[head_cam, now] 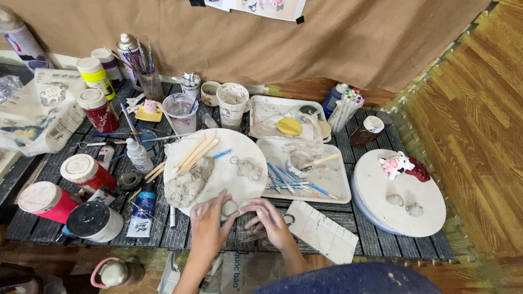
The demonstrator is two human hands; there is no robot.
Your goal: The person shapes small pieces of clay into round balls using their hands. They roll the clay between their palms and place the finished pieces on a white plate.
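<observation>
I look down on a low dark slatted table [376,239] crowded with craft gear. Behind it hangs brown paper [338,38] with a sheet of pictures [256,6] taped at the top edge. To the right runs a wooden plank floor [479,125].

My left hand [210,226] curls around a small pale clay ball [229,207] at the near rim of a round white board [229,174], thumb and fingers closed on it. My right hand [269,218] rests just beside it, fingers bent down onto the slats; I cannot tell whether it grips anything. A grey clay lump [188,185] sits on the board close by, with wooden sticks [196,152] above it.

Along the left stand squat paint jars [84,171] with red bodies and smeared white lids, one dark-lidded tub [95,220], and a blue-and-white tube [143,212] lying flat. Further back are a yellow-banded bottle [93,76], a spray can [128,49] and a crumpled printed plastic bag [38,109]. Two white trays [332,185] hold blue-handled tools and a yellow disc. A bundle of markers [346,109] stands at the back. On the right a second round board [381,201] carries a small pink-and-white figure [396,164]. A white palette [324,231] lies near my right wrist.
</observation>
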